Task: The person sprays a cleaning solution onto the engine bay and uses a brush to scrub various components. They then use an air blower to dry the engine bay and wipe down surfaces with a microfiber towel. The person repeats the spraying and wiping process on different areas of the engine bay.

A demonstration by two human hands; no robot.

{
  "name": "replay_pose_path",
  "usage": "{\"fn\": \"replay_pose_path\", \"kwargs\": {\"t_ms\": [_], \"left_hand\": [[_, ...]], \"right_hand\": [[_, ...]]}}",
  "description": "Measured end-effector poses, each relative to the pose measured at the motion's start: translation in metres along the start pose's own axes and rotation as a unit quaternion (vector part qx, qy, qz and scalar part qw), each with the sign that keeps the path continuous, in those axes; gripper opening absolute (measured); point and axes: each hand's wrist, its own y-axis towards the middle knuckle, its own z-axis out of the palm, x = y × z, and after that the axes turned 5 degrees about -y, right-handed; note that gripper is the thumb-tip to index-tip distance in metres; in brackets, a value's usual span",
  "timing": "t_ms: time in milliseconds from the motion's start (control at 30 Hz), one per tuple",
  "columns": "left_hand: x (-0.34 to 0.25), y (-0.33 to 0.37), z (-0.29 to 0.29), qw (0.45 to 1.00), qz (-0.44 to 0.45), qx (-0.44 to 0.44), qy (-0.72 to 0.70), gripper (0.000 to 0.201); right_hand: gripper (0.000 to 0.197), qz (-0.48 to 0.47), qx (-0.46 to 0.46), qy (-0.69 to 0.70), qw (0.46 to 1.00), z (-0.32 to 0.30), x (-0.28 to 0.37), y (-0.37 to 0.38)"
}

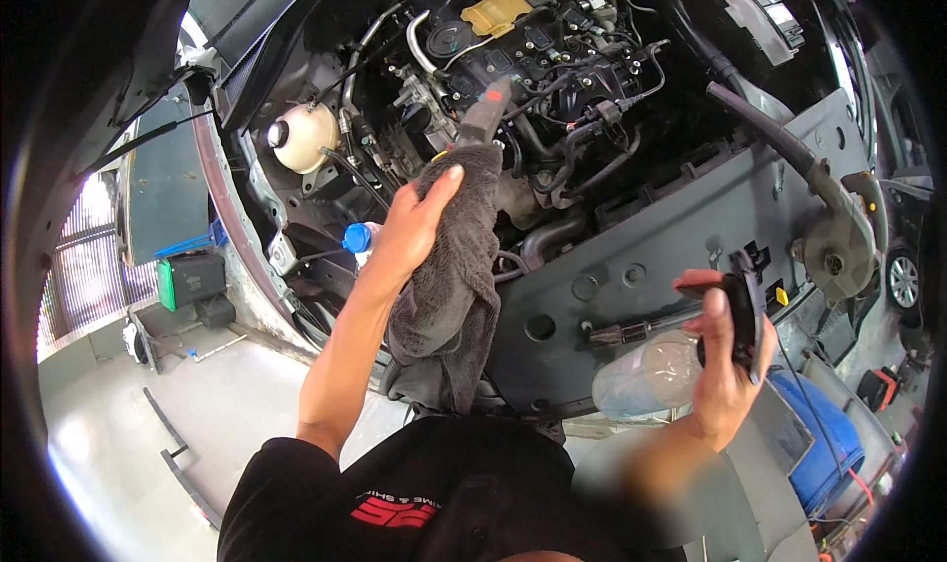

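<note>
My left hand (409, 222) is closed round a dark grey towel (449, 266), thumb on top, in front of the engine. Out of the towel's upper end sticks a dark, blunt piece (485, 116) with a small red mark. The towel hides the rest of it, so its kind is unclear. At the right, my right hand (728, 374) grips a clear spray bottle (646, 376) by its black trigger head, with the bottle tilted to the left. A grey plastic panel (552, 286) with round holes lies behind the bottle.
The open engine bay holds the engine (533, 59) with hoses and wires. A white round reservoir (304, 138) and a blue cap (357, 237) sit at the left. A dark duct (834, 236) stands at the right, near a blue drum (814, 434).
</note>
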Motion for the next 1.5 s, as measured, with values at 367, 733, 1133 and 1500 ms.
{"fn": "replay_pose_path", "kwargs": {"t_ms": [367,733,1133,1500], "left_hand": [[-0.014,-0.018,-0.004,0.997,-0.012,0.002,-0.072,0.044],[-0.014,-0.017,-0.018,0.996,-0.018,-0.02,-0.081,0.046],[-0.009,-0.014,-0.018,0.991,-0.031,0.024,-0.126,0.045],[-0.004,-0.018,-0.007,0.99,-0.008,-0.022,-0.139,0.041]], "right_hand": [[0.045,0.05,0.032,-0.155,0.986,0.1,-0.021,0.053],[0.05,0.073,0.02,-0.233,0.97,0.16,-0.023,0.104],[0.047,0.037,-0.009,-0.164,0.986,0.119,-0.006,0.05],[0.023,-0.072,-0.116,-0.057,0.989,-0.017,0.001,-0.024]]}}
